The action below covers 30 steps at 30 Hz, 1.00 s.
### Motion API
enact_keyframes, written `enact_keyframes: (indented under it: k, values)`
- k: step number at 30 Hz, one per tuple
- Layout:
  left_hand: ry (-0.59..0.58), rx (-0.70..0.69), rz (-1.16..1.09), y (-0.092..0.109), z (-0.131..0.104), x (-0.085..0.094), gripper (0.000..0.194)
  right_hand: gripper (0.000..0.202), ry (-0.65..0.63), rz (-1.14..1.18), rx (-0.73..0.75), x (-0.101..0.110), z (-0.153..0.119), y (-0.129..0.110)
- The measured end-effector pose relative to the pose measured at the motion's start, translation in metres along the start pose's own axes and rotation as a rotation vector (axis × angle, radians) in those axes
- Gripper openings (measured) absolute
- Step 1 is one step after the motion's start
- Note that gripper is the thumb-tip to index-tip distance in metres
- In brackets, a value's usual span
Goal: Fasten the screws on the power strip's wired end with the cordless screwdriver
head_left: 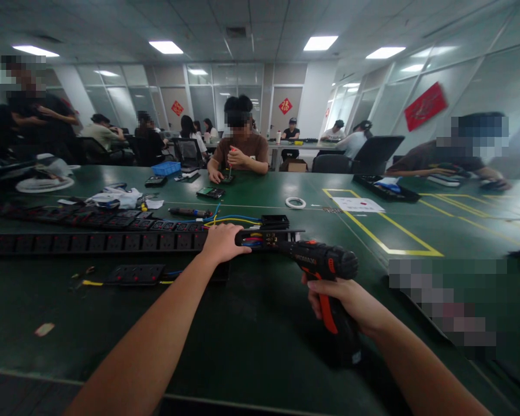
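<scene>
My right hand (342, 297) is wrapped round the grip of a black and orange cordless drill (323, 260). Its nose points left, at the open end of a long black power strip (121, 242). Coloured wires and brassy parts show inside that end. My left hand (225, 242) grips the strip just beside the opening, thumb on the near side and fingers over the top. Whether the drill's bit touches anything inside cannot be made out. Behind the strip's end lies a small black frame-like part (275, 221), with blue and yellow wires (238, 219) running to its left.
A short socket section (134, 274) with wires lies nearer me. Behind the strip are a screwdriver-like tool (189, 212), plastic bags (117, 198) and a tape roll (295, 203). A co-worker (240, 144) sits opposite; a black tray (385, 188) stands at right on the green table (251, 346).
</scene>
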<state>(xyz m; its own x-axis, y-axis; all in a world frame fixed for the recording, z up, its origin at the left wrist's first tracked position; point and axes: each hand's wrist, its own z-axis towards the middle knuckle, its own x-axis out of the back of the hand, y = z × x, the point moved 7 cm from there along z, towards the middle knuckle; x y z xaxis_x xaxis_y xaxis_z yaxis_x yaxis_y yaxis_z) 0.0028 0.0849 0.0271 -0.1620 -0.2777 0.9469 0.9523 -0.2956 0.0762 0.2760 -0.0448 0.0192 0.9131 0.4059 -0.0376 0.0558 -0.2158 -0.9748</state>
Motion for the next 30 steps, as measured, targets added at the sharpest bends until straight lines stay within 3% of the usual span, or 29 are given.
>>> enact_keyframes:
  k: [30]
  values:
    - [-0.009, 0.01, 0.007, 0.0029, -0.0014, 0.0041, 0.069, 0.034, 0.023, -0.004, -0.022, 0.0046, 0.002, 0.0044]
